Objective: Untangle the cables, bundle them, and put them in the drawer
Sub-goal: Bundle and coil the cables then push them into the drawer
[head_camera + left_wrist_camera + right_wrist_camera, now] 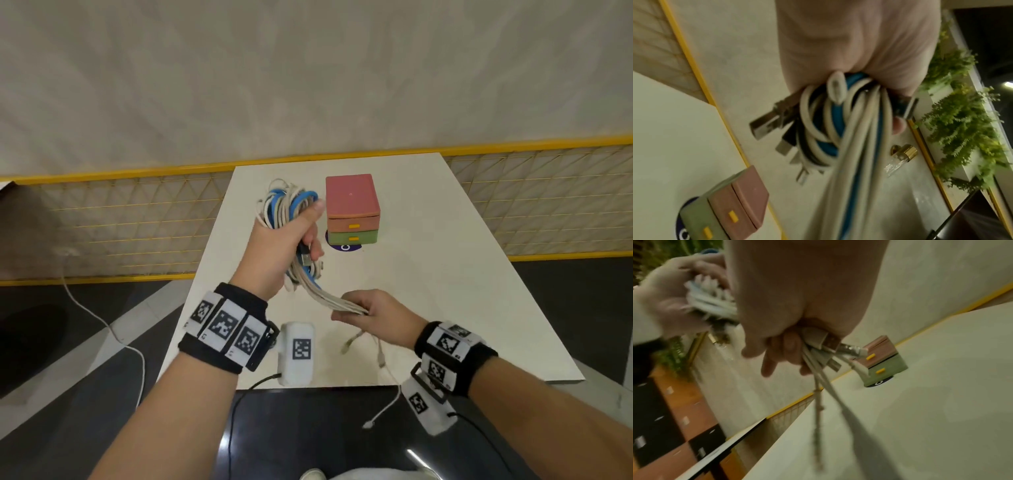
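Observation:
My left hand (287, 246) grips a coil of white and blue cables (284, 205) held upright above the white table (445, 274). In the left wrist view the cable coil (838, 126) hangs from the fist with several USB plugs sticking out. A flat run of white strands leads down to my right hand (370, 311), which pinches the cables' loose ends (826, 345). Two plug ends (363, 346) dangle below it. The small drawer unit (352, 212), pink above green with yellow handles, stands with both drawers closed just right of the coil.
A yellow mesh fence (120, 219) runs behind the table. A white cable (102, 322) trails over the floor at the left. A dark surface (342, 428) lies under my forearms at the table's near edge. Green plants (962, 113) show in the left wrist view.

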Action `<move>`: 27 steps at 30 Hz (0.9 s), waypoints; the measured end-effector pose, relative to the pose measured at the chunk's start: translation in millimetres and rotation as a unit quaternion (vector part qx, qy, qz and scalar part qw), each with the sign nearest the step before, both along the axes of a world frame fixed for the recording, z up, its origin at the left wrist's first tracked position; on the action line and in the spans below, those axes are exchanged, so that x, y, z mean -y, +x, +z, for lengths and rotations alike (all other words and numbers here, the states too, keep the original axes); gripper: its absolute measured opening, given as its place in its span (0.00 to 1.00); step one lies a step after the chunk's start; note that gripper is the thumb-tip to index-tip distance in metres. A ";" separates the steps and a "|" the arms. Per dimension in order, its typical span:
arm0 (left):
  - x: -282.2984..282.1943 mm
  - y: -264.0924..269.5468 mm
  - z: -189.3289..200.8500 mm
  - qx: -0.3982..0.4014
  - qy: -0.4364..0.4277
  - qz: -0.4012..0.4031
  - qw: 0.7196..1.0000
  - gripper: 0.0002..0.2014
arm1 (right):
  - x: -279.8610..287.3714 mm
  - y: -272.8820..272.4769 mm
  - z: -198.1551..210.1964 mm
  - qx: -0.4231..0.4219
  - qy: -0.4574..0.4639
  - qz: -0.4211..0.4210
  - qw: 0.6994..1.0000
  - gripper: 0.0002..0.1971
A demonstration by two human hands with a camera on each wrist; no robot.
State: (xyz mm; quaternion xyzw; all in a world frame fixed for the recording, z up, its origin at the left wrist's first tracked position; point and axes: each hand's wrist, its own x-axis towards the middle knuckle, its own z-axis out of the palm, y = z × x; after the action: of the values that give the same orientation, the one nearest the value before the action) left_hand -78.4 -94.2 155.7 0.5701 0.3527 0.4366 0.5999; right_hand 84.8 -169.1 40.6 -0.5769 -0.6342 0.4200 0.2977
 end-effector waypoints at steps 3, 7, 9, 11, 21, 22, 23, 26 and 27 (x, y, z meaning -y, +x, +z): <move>6.6 -7.8 -9.5 -0.052 -0.016 -0.080 0.995 0.09 | -10.0 16.4 8.9 0.076 -0.003 -0.001 0.997 0.07; 11.4 -11.8 -23.8 -0.184 -0.018 -0.151 0.971 0.17 | -18.6 24.1 22.9 0.275 0.070 -0.021 0.959 0.01; 16.5 -8.8 -30.4 -0.248 -0.018 -0.161 0.955 0.17 | -20.5 19.0 28.9 0.327 0.091 -0.028 0.940 0.07; 21.8 -3.2 -39.7 -0.292 -0.021 -0.149 0.944 0.14 | -23.2 13.4 33.2 0.358 0.097 -0.031 0.928 0.15; 30.3 11.8 -72.2 -0.316 -0.007 -0.045 0.948 0.12 | -24.8 11.0 41.9 0.290 0.085 -0.065 0.951 0.18; 30.6 12.7 -72.3 -0.288 -0.030 -0.063 0.955 0.09 | -24.6 11.2 44.1 0.266 0.087 -0.063 0.958 0.19; 31.5 12.7 -72.0 -0.268 -0.049 -0.082 0.959 0.05 | -24.4 11.2 47.3 0.240 0.089 -0.055 0.965 0.21; 31.3 12.7 -71.2 -0.231 -0.067 -0.083 0.967 0.07 | -22.7 19.1 59.8 0.141 0.073 -0.035 0.987 0.25; 29.3 12.6 -70.6 -0.221 -0.066 -0.062 0.971 0.08 | -21.2 24.7 61.4 0.121 0.072 -0.030 0.990 0.23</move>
State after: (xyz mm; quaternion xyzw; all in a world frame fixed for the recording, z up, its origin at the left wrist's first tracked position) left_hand -65.8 -123.5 85.1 0.6325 0.4686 0.2372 0.5693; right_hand 109.4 -147.9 102.0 -0.6192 -0.6767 0.2909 0.2720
